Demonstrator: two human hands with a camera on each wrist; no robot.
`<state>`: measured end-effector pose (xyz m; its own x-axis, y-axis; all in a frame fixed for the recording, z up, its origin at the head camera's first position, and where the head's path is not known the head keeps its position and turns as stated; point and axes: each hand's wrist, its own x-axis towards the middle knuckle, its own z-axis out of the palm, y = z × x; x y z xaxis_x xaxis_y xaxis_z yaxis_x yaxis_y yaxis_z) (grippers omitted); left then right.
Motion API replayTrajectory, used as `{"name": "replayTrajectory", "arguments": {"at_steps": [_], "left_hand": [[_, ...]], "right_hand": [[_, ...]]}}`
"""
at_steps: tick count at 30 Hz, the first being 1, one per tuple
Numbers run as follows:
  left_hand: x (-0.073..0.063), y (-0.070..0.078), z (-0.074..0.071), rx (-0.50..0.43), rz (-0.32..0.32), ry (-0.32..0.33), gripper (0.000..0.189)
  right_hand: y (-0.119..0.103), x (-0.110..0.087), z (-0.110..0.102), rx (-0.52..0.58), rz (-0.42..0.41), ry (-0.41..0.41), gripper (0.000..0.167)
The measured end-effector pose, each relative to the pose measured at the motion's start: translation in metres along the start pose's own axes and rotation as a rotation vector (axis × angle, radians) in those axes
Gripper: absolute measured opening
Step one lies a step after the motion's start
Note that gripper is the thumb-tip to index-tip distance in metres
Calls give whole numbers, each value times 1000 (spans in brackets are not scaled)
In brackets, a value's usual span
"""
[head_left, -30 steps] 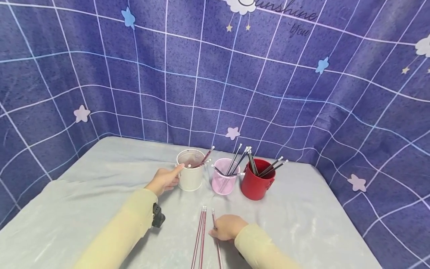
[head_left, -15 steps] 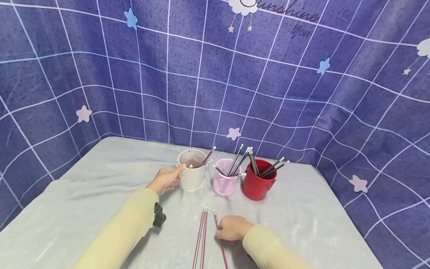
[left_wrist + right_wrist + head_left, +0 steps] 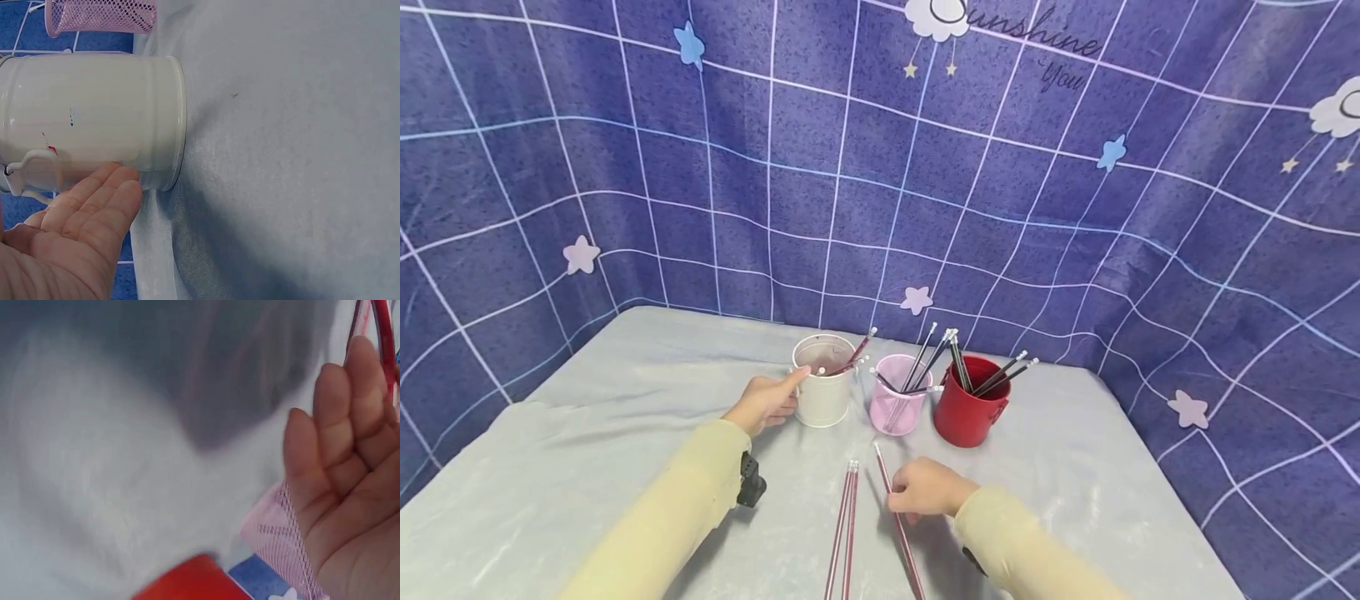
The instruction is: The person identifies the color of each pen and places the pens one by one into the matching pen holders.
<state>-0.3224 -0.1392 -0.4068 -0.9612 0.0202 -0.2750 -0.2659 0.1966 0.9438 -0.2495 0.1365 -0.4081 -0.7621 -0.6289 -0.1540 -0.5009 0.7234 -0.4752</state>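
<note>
In the head view my left hand [image 3: 766, 403] touches the side of a white metal bucket [image 3: 822, 402], its thumb at the rim. The left wrist view shows straight fingers [image 3: 94, 203] lying against the bucket's wall, near its small handle bracket. My right hand [image 3: 928, 487] pinches a long dark red pencil [image 3: 883, 468] partway along its length, the white-tipped end pointing toward the bucket row. In the right wrist view a red pencil [image 3: 382, 331] passes behind the fingertips, and the thumb is mostly hidden. Several red pencils [image 3: 844, 517] lie close together to the left of that hand.
A pink mesh cup [image 3: 897, 412] with several black pencils stands right of the white bucket. Beyond it is a red bucket [image 3: 964, 421], also with black pencils. Red pencils [image 3: 862, 346] lean inside the white bucket. A blue grid-patterned curtain [image 3: 880, 192] hangs behind the grey cloth [image 3: 1060, 483].
My right hand has moved slightly right and away from me with the pencil, whose tip now leans further toward the buckets. My left hand stays at the white bucket.
</note>
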Motion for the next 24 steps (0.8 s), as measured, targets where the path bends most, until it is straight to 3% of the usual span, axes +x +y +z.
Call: {"name": "replayTrajectory", "arguments": {"at_steps": [8, 17, 24], "left_hand": [[-2, 1, -2, 9, 1, -4, 81], [-3, 2, -1, 7, -1, -9, 81], [-4, 4, 1, 12, -9, -15, 83]], "right_hand": [[-14, -1, -24, 141, -32, 94, 18], [-29, 0, -48, 66, -90, 133, 21], [-36, 0, -74, 22, -129, 180, 8]]}}
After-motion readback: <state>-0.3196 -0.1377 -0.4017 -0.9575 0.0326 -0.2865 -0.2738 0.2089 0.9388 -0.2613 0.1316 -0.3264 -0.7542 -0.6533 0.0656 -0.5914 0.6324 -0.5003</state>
